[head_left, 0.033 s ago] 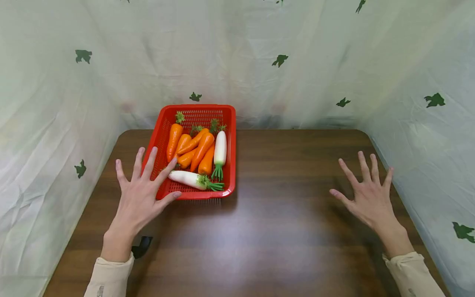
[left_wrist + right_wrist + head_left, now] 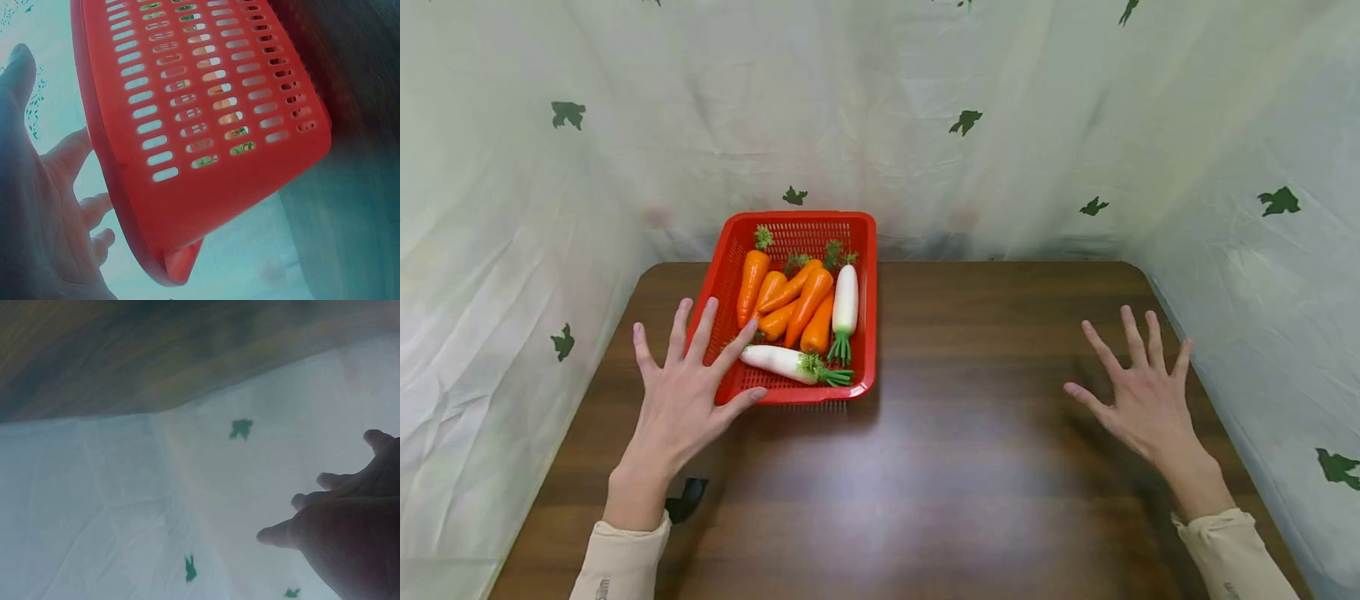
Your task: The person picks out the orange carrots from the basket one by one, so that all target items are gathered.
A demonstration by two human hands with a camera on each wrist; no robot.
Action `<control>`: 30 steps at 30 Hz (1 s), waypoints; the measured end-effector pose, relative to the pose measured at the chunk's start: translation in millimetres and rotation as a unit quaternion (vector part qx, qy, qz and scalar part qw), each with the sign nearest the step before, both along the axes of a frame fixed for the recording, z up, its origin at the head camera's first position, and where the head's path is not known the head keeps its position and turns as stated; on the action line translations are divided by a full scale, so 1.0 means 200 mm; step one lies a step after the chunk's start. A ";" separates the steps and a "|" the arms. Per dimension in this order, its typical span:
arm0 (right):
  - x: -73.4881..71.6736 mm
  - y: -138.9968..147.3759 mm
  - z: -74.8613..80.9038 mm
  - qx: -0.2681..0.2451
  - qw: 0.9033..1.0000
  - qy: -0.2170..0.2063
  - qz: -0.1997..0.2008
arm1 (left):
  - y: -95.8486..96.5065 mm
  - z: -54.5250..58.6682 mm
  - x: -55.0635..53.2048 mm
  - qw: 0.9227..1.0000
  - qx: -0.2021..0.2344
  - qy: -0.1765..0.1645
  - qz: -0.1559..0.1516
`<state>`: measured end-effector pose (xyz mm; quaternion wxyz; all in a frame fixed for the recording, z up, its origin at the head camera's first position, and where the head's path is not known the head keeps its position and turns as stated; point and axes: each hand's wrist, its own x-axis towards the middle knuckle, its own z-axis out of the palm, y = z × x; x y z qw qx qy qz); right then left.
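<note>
A red plastic basket with slotted walls stands on the table, left of centre. Inside it lie several orange carrots, a white radish along the right side and another white radish across the front. My left hand, fingers spread, hovers over the basket's front left corner and holds nothing. From the left wrist view, the slotted basket wall rises close beside the palm. Far to the right, my right hand is held above the table with its fingers spread, also holding nothing.
The brown wooden table has rounded far corners. Pale curtains with dark green patches enclose it at the back and both sides. Partly behind the left wrist, a small black object shows on the table.
My right hand has shifted very slightly to the left. The left hand, the basket and the vegetables look the same.
</note>
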<state>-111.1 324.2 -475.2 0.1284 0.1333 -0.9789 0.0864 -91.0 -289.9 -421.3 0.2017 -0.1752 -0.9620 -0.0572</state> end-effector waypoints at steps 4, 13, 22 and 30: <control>0.00 -0.07 -0.01 -0.025 1.000 -0.010 0.008 | -0.02 0.02 0.02 1.000 0.001 -0.005 0.007; -0.09 -0.39 0.10 -0.128 0.991 -0.032 0.033 | 0.00 0.08 -0.06 0.999 0.009 -0.036 0.032; -0.22 -0.68 0.20 -0.108 0.991 -0.040 0.073 | -0.03 0.09 -0.20 0.997 0.027 -0.069 0.025; -0.27 -0.86 0.23 -0.120 0.987 -0.045 0.094 | -0.13 0.07 -0.22 0.992 0.061 -0.105 0.033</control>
